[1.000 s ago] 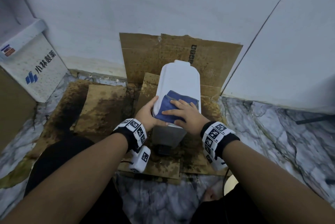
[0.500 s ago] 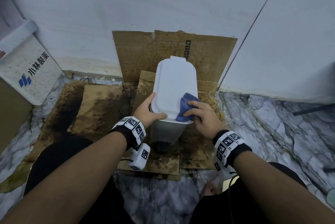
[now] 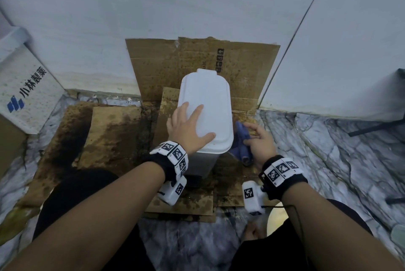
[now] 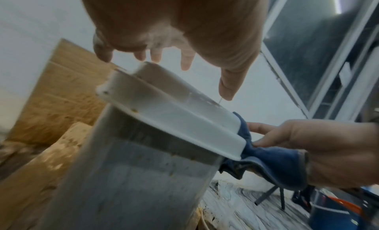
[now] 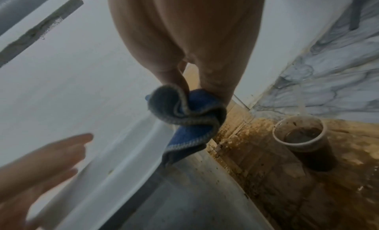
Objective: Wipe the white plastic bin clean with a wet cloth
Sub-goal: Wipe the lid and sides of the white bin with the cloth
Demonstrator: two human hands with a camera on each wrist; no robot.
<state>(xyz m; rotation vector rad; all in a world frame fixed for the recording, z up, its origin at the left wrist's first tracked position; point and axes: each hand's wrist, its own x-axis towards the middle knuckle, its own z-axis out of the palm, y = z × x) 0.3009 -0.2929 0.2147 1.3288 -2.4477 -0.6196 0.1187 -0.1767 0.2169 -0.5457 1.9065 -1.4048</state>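
Leftmost, well apart from the bin [image 3: 206, 104], a white box [image 3: 28, 95] with blue print leans at the wall, and stained cardboard [image 3: 105, 130] covers the floor between the box and the bin. Next comes the left hand [image 3: 187, 127], laid flat on the near left part of the bin's lid [image 3: 210, 95], fingers [image 3: 196, 110] straight and spread, the thumb reaching toward the lid's near edge; it grips nothing. From the left wrist the fingertips appear just above the lid, so whether every one touches it cannot be told. At the middle stands the bin itself, upright on the cardboard, lid closed, with more cardboard propped against the wall behind it. Small brown specks dot its side and the lid's rim. Just right of the bin the blue cloth [image 3: 241, 145] is bunched against the lid's right edge and the side below it. Beside that, the right hand [image 3: 260, 141] pinches the cloth, fingers curled round its folds. Farther right of the bin, in the right wrist view, a cup [image 5: 305, 141] of dark liquid stands on the stained cardboard, next to the marble floor [image 3: 328, 150].
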